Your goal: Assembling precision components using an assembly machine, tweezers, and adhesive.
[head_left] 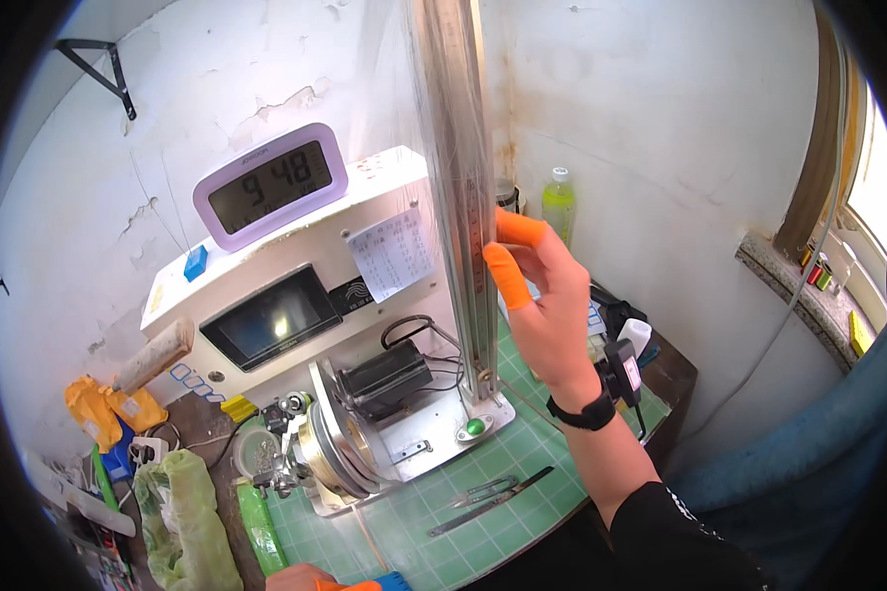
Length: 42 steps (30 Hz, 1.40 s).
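My right hand (545, 295) is raised beside a tall metal column (471, 197) with a ruler scale. Orange finger cots cover its thumb and index finger. Those two fingertips are at the column's right edge, slightly apart, and nothing shows between them. Fine clear strands (434, 59) run along the column's upper part. My left hand (301, 577) is mostly cut off by the lower edge. Orange shows on a finger, beside a small blue thing (394, 581) of unclear kind. In front of the column stands a machine with a round metal wheel (330, 453) and a black motor (389, 384).
On the green cutting mat (414, 522) lie tweezers (485, 491) and a thin dark blade-like tool (493, 502). A white cabinet (296, 256) with a dark screen bears a lilac digital clock (271, 187). A green bottle (559, 207) stands behind. Bags (182, 512) crowd the left.
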Tool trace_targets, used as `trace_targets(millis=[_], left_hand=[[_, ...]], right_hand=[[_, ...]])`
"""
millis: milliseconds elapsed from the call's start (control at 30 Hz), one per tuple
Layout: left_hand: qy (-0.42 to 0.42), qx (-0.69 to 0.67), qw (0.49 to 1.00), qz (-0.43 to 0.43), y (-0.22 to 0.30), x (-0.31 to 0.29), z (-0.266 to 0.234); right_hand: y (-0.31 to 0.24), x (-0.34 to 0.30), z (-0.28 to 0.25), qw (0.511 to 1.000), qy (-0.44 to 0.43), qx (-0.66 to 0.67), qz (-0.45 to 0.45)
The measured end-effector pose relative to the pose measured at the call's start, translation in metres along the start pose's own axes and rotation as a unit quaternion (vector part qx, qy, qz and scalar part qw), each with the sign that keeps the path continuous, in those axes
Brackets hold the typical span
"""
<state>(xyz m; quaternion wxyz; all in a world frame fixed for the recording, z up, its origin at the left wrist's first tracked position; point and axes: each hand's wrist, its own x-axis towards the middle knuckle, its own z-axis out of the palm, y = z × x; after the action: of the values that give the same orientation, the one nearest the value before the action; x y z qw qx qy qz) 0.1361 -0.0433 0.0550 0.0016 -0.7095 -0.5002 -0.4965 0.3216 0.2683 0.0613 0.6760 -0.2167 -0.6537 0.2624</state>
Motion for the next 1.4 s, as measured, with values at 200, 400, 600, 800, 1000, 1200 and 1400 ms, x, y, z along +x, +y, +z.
trace_targets(millis=[200,400,600,800,1000,1200,1400], left_hand=[[0.034,0.009,0.999,-0.028,-0.005,-0.008,0.008],[0.002,0.01,1.0,0.027,0.005,0.032,0.011],[0.004,-0.03,0.997,0.069,0.009,0.055,0.024],[0.011,-0.029,0.998,0.052,0.007,0.052,0.034],[0.038,0.015,0.999,0.023,0.006,0.035,0.021],[0.069,0.032,0.997,-0.016,0.006,0.017,0.014],[0.094,0.026,0.995,-0.001,0.005,0.006,0.012]], right_hand=[[-0.016,-0.018,-0.028,0.992,-0.009,0.104,0.071],[-0.042,-0.034,-0.045,0.974,-0.116,0.187,0.059],[-0.042,-0.038,-0.043,0.979,-0.121,0.164,0.014],[-0.041,-0.037,-0.052,0.978,-0.132,0.162,0.021],[-0.032,-0.031,-0.051,0.982,-0.134,0.131,0.022],[-0.034,-0.005,-0.039,0.987,-0.067,-0.082,-0.118],[-0.032,0.006,-0.02,0.98,-0.047,-0.134,-0.142]])
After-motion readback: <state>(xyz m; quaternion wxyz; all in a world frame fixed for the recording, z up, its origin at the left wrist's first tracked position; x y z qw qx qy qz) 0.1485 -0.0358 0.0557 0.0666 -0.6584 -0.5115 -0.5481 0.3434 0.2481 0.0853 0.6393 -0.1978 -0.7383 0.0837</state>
